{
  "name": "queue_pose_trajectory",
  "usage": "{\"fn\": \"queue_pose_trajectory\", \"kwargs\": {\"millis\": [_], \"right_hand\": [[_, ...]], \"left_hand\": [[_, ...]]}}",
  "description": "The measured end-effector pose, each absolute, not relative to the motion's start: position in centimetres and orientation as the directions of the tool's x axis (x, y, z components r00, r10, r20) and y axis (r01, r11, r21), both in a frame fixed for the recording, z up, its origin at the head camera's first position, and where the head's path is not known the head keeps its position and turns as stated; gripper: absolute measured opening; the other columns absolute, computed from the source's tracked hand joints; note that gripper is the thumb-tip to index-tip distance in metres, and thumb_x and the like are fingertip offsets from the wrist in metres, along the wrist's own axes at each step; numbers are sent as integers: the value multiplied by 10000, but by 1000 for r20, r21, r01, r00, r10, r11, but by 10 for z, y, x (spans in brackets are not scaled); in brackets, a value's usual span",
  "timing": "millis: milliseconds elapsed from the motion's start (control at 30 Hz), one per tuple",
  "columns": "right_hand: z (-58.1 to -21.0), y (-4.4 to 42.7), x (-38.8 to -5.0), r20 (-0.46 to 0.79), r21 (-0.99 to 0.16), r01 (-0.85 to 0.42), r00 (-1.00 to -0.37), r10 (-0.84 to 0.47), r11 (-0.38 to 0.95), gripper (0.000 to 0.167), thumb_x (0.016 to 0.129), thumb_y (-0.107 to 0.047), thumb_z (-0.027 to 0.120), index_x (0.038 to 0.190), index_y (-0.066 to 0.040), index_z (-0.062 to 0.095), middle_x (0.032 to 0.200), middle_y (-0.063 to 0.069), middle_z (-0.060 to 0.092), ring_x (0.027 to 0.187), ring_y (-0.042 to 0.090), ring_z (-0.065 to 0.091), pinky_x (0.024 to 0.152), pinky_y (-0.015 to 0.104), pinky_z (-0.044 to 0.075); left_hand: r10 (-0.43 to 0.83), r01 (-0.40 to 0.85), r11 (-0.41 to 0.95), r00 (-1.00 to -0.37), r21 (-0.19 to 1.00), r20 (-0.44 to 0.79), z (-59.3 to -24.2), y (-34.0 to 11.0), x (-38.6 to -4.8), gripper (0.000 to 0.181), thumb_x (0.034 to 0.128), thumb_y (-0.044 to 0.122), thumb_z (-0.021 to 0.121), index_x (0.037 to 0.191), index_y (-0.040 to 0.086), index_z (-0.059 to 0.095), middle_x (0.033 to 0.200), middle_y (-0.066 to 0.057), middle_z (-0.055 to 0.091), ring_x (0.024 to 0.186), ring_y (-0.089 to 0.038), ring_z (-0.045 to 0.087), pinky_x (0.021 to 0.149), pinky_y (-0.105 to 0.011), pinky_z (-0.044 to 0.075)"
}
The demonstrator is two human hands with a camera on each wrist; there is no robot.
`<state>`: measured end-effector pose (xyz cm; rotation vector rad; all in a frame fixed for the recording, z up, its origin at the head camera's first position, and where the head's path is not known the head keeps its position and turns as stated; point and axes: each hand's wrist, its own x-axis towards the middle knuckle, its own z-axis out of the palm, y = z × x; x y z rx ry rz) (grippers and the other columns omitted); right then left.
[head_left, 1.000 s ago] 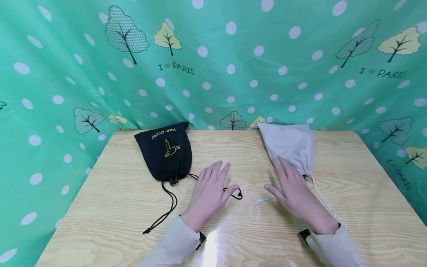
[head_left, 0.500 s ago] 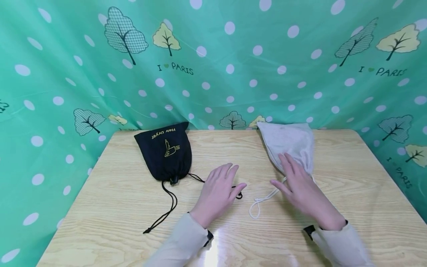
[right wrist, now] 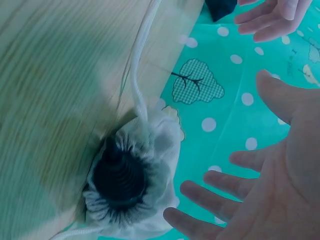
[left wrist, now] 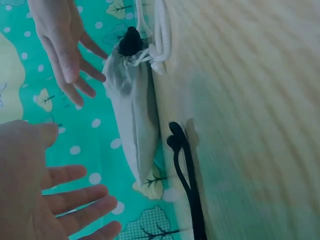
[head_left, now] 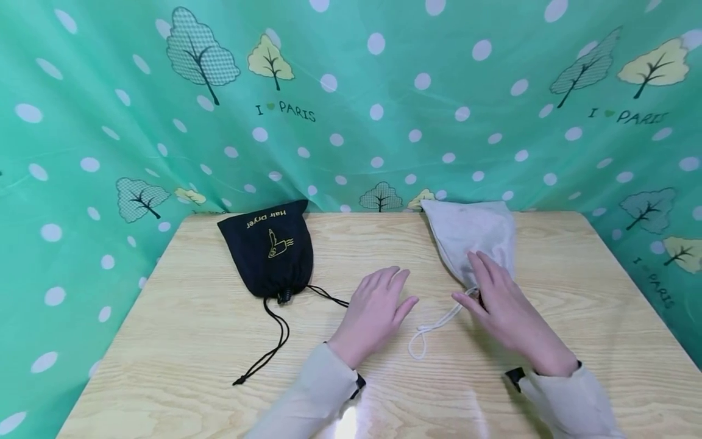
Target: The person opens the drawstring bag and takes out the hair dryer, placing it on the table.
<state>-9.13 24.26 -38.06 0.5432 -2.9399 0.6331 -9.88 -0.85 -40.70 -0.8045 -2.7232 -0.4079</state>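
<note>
A black drawstring bag [head_left: 271, 259] printed "Hair Dryer" in yellow lies at the back left, its black cords trailing over the wood. At the back right lies a light grey drawstring bag [head_left: 468, 235] with white cords [head_left: 436, 326]. Through its gathered mouth a ribbed black thing [right wrist: 120, 177] shows in the right wrist view. My left hand [head_left: 373, 314] hovers between the bags, fingers extended, holding nothing and hiding part of one black cord. Above the grey bag's mouth is my right hand [head_left: 507, 314], fingers extended and apart from the bag in the wrist views.
Both bags lie on a light wooden table [head_left: 181, 341]. Behind and beside it hangs a green cloth [head_left: 351, 110] with white dots and printed trees. A black band [head_left: 358, 385] circles each wrist.
Both hands have drifted to the right, the left hand farther than the right. Its fingers now cover the end of a black cord. The bags stay where they were.
</note>
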Motion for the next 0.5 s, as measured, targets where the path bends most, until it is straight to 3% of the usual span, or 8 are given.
{"fn": "queue_pose_trajectory", "kwargs": {"millis": [500], "right_hand": [[-374, 271, -98, 127, -399, -316, -949, -290, 861, 782, 1017, -387, 545, 1548, 38, 158, 1552, 329, 219, 1379, 560, 239, 1057, 696, 267]], "left_hand": [[552, 611, 757, -788, 231, 273, -413, 9, -108, 504, 1044, 436, 446, 1399, 83, 500, 1383, -99, 563, 1302, -239, 529, 1108, -382, 416]]}}
